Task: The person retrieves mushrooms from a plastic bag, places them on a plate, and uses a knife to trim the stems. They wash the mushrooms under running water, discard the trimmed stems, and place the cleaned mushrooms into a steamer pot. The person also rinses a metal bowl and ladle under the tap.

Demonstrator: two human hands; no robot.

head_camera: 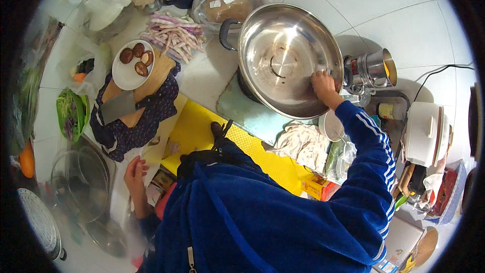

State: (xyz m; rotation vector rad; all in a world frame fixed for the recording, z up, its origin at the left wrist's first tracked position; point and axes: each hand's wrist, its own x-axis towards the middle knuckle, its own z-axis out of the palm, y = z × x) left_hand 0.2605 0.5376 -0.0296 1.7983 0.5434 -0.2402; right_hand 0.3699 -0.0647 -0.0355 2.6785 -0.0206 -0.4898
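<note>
A large stainless-steel wok [265, 38] stands in front of me, its black side handle [226, 34] at the left. My right hand [324, 86] is inside its right part, fingers curled against the inner wall near the rim; whether anything small is in the fingers cannot be told. Dark marks show on the wok's bottom. Low at the left, my left hand [136, 172] hangs empty by the counter edge, fingers apart. Beyond it, a cleaver [118, 108] lies on a wooden cutting board [161, 70] over a dark patterned cloth [151, 127]. A white plate [127, 76] holds several shiitake mushrooms [126, 56].
Purple-and-white bean pods [176, 36] lie behind the board. Right of the wok are steel cups [369, 70], a white bowl [331, 125] and a crumpled cloth [303, 142]. A glass lid [79, 185] is at the left. Yellow flooring [197, 125] shows below.
</note>
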